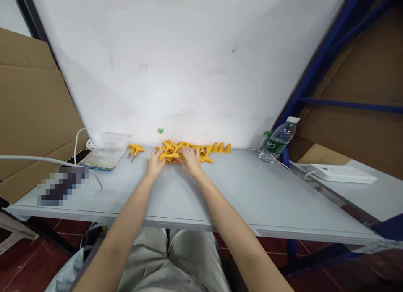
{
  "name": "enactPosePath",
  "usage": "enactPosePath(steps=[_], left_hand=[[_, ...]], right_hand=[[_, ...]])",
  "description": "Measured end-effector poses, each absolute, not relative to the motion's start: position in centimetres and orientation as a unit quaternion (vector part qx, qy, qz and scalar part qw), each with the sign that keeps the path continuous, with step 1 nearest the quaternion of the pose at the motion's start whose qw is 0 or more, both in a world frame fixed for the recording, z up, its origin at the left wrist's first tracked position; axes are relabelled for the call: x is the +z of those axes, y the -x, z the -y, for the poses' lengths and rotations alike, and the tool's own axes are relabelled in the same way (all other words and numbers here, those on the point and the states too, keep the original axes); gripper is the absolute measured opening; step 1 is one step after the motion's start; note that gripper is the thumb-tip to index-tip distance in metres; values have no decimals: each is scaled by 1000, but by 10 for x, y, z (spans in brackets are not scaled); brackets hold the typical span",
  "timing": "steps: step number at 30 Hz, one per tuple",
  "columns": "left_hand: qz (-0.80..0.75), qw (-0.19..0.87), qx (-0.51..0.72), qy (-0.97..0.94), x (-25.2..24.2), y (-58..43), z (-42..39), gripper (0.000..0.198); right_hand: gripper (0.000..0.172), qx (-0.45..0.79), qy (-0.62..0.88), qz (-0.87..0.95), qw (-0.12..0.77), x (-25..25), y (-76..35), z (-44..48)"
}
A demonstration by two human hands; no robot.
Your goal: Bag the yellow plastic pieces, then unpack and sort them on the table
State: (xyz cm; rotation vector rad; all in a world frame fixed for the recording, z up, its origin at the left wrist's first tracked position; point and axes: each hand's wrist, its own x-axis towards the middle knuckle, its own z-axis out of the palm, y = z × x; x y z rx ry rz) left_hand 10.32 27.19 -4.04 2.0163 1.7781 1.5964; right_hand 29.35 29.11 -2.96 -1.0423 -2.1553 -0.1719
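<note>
We are facing a tall white panel [189, 73] that is rising behind the far edge of a pale grey table [258, 195]. Our two bare forearms are crossing the near edge and stretching toward the far edge, slanting inward so that the hands are almost meeting. A clear plastic bag [108, 154] is lying near the far left corner; a clear bottle [278, 143] with a green label and white cap is standing, looking tilted, near the far right corner. A pile of yellow pieces [170, 145] is spreading along the middle of the far edge, just beyond our fingers. Our left hand [154, 162] is curling closed around the left end of a yellow ribbed piece [170, 156], and our right hand [189, 161] is bending over its right end, fingers closed on it, knuckles up. We are holding it level, parallel to the far edge, in front of the pile. Three yellow cups [221, 148] are lining up right of the pile; T-handled pieces [136, 148] are lying to its left, their metal spirals pointing toward the near edge.
</note>
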Motion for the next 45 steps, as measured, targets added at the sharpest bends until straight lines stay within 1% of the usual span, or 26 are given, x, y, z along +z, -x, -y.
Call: enactPosePath(steps=[4, 10, 17, 20, 24, 26, 30, 35, 37, 41, 45], left_hand=[[-593, 4, 499, -631, -38, -101, -270, 36], [-620, -23, 473, -625, -34, -100, -266, 39], [-658, -63, 461, -592, -35, -98, -267, 28], [-667, -46, 471, -576, -34, -97, -268, 28], [-671, 15, 497, -550, -32, -96, -269, 26], [-673, 42, 514, -530, -31, -96, -269, 28], [-663, 70, 549, -504, -31, -96, -269, 35], [-616, 103, 600, -499, -36, -95, -273, 33], [-599, 127, 623, -487, -39, -94, -277, 39], [-587, 215, 651, -431, -44, -95, -282, 67], [-557, 298, 671, -390, -43, -100, -284, 93]], right_hand=[[25, -83, 430, 816, 377, -31, -297, -293], [22, -103, 437, 794, 410, -33, -300, -295], [22, -114, 450, 775, 430, -34, -302, -298], [23, -112, 454, 764, 444, -36, -304, -300], [25, -108, 463, 742, 472, -38, -304, -301], [27, -106, 481, 724, 484, -38, -306, -302], [34, -85, 544, 663, 508, -36, -317, -308], [41, -13, 654, 554, 515, -32, -349, -317], [43, 15, 699, 503, 508, -32, -363, -319], [44, 59, 761, 426, 486, -40, -384, -320], [44, 91, 781, 411, 461, -51, -394, -325]])
